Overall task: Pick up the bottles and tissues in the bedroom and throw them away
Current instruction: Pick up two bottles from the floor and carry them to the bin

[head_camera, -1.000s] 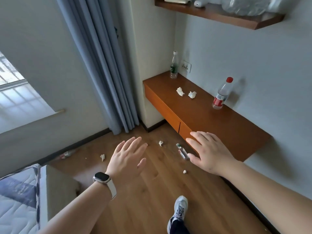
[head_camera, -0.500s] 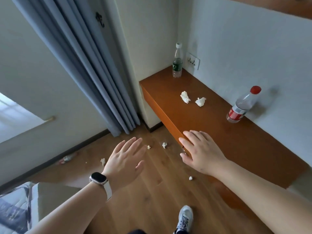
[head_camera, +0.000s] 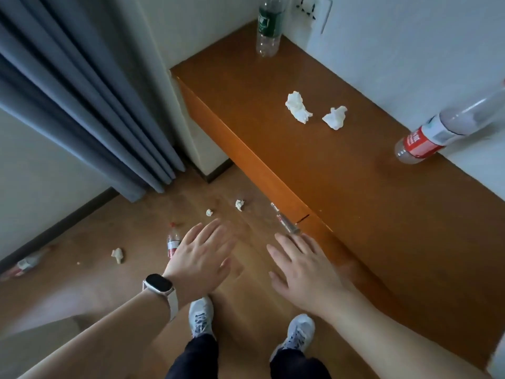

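Both forearms are reaching forward over the wooden floor (head_camera: 142, 222), palms facing down. The left hand (head_camera: 202, 258), with a smartwatch (head_camera: 158, 285) on its wrist, is holding its fingers straight and spread toward twelve o'clock, gripping nothing. The right hand (head_camera: 303, 272) is hovering beside it, its fingers straight and slightly apart, angled toward eleven o'clock.

On the tabletop (head_camera: 355, 201), a green-label bottle (head_camera: 269, 28) is standing in the far corner at twelve o'clock. Two crumpled tissues (head_camera: 297, 108) are lying near each other at one o'clock, and a red-label bottle (head_camera: 426, 138) is standing by the wall at two o'clock.

On the floor, a small red-capped bottle (head_camera: 173, 242) is lying at the left hand's nine o'clock. A clear bottle (head_camera: 284, 221) is lying just beyond the right fingertips, and a tissue wad (head_camera: 117, 255) is sitting further out at nine o'clock.
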`<state>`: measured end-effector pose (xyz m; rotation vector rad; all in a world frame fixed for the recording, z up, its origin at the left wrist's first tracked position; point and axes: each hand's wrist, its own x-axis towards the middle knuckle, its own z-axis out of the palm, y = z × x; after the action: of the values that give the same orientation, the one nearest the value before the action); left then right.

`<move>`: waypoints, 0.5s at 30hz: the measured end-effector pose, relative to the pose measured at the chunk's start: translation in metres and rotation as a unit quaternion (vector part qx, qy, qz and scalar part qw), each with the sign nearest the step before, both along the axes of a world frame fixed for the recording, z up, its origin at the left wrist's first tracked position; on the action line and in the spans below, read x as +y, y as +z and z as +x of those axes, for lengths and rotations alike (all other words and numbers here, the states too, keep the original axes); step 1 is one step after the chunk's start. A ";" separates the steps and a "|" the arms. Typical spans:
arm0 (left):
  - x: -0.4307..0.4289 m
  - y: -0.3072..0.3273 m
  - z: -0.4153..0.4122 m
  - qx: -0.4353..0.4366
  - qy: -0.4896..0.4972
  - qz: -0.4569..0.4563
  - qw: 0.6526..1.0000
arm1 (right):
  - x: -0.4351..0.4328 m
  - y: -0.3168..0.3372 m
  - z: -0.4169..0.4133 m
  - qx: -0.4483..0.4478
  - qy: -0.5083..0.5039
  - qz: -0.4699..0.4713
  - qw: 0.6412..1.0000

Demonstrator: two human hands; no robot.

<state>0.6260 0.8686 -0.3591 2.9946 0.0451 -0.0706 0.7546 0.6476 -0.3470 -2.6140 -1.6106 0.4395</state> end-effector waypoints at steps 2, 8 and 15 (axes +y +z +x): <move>0.009 -0.055 0.009 0.007 0.004 -0.012 1.000 | 0.009 -0.056 0.000 0.016 -0.018 -0.010 1.000; 0.008 -0.257 0.047 0.011 -0.052 -0.017 0.998 | -0.002 -0.258 0.025 0.003 -0.077 -0.062 0.995; 0.004 -0.477 0.099 0.048 -0.126 0.007 0.991 | -0.054 -0.452 0.068 -0.044 -0.138 -0.128 0.981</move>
<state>0.7253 0.8731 -0.8363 2.9905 -0.3242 -0.2416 0.8228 0.5940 -0.7988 -3.0285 -1.2564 0.5532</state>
